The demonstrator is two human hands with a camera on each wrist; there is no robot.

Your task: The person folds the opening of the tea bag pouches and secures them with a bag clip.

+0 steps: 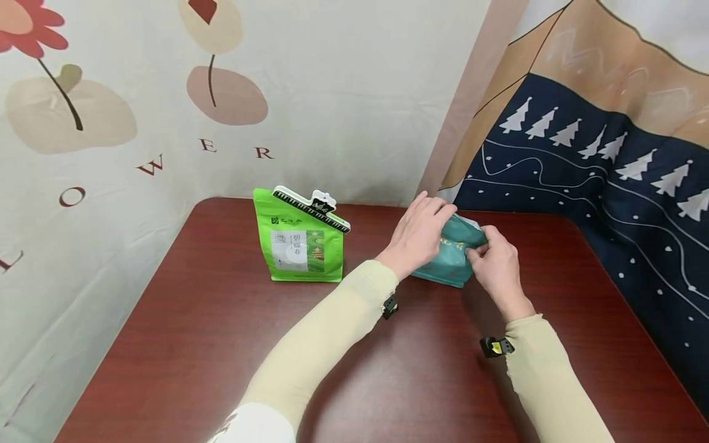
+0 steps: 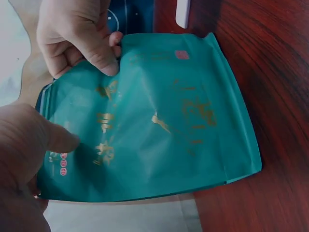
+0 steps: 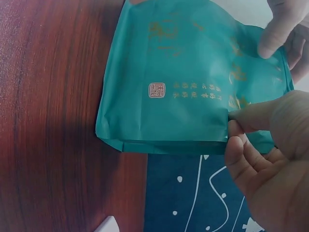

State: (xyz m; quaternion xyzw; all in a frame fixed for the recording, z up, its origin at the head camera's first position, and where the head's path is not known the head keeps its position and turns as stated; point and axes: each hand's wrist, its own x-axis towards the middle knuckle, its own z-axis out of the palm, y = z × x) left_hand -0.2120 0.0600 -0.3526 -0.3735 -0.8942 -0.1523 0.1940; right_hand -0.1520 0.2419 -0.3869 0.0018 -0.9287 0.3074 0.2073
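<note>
A teal pouch bag (image 1: 443,268) with gold characters stands on the table, both hands at its upper part. My left hand (image 1: 416,235) grips the top left part; in the left wrist view its thumb (image 2: 58,137) lies on the front and its fingers are hidden behind. My right hand (image 1: 496,264) pinches the right side edge near the top, and the right wrist view shows its thumb (image 3: 256,116) on the front with fingers curled behind. Creases run across the upper front of the bag.
To the left stands a bright green pouch (image 1: 307,246), its top slanted under a black-and-white clip (image 1: 312,208). A white rounded end of some object (image 2: 182,13) lies on the reddish-brown table (image 1: 221,344). Printed cloth (image 1: 354,111) hangs behind the table.
</note>
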